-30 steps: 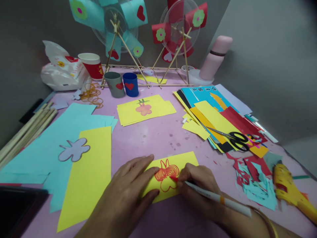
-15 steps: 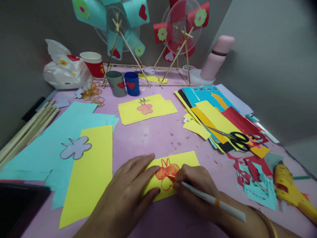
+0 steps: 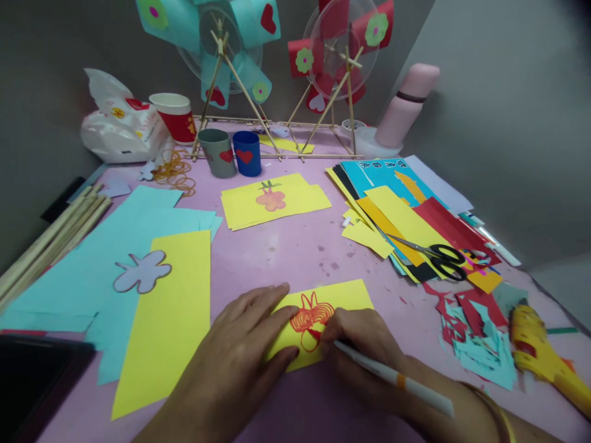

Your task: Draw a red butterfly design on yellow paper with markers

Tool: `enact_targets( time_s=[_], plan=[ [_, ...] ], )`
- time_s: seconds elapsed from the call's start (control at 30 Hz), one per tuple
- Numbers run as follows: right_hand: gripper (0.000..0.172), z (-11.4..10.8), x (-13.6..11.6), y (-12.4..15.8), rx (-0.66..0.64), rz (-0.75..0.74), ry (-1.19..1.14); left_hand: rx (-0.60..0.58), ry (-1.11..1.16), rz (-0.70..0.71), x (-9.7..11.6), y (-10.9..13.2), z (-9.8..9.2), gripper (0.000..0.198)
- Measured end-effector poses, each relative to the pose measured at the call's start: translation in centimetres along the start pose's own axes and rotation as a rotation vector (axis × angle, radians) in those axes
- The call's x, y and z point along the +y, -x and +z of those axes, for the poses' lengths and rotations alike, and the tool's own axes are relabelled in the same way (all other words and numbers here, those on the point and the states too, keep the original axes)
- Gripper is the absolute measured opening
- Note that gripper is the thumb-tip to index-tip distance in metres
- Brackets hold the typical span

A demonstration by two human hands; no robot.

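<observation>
My left hand (image 3: 247, 341) lies flat with spread fingers on the left part of a yellow paper piece (image 3: 355, 294). On that paper is a red butterfly drawing (image 3: 312, 315), its upper wings filled with curved lines and its lower part mostly outlined. My right hand (image 3: 357, 344) grips a white marker (image 3: 397, 378) with an orange band, and its red tip touches the lower part of the drawing. Part of the drawing's right side is hidden behind my right fingers. Beyond my hands lie yellow papers with a pink butterfly picture (image 3: 271, 200).
At left, a lilac butterfly cutout (image 3: 143, 272) rests over yellow and turquoise sheets. Black-handled scissors (image 3: 446, 261) lie on stacked coloured papers at right, near paper scraps (image 3: 480, 344) and a yellow glue gun (image 3: 538, 344). Two paper windmills (image 3: 221, 49) stand behind two small cups (image 3: 247, 154).
The marker tip has shifted slightly left within the lower part of the butterfly, and my right hand moved with it. My left hand stays on the paper.
</observation>
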State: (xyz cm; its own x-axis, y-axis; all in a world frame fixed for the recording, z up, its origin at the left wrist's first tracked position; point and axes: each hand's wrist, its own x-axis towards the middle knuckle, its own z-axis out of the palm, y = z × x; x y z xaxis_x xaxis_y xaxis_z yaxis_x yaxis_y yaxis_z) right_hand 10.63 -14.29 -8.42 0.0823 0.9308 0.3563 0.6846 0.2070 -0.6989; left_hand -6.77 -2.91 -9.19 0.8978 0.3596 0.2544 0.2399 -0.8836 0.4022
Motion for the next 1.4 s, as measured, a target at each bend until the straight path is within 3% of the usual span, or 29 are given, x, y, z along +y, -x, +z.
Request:
enact_targets(
  time_s=[0.6, 1.4],
  plan=[
    [0.015, -0.08, -0.21, 0.17, -0.123, 0.078, -0.005, -0.018, 0.0, -0.003, 0.04, 0.03, 0.02, 0.033],
    [0.01, -0.34, 0.29, 0.53, -0.13, 0.011, -0.17, -0.017, 0.017, -0.01, 0.09, 0.01, -0.04, 0.032]
  ],
)
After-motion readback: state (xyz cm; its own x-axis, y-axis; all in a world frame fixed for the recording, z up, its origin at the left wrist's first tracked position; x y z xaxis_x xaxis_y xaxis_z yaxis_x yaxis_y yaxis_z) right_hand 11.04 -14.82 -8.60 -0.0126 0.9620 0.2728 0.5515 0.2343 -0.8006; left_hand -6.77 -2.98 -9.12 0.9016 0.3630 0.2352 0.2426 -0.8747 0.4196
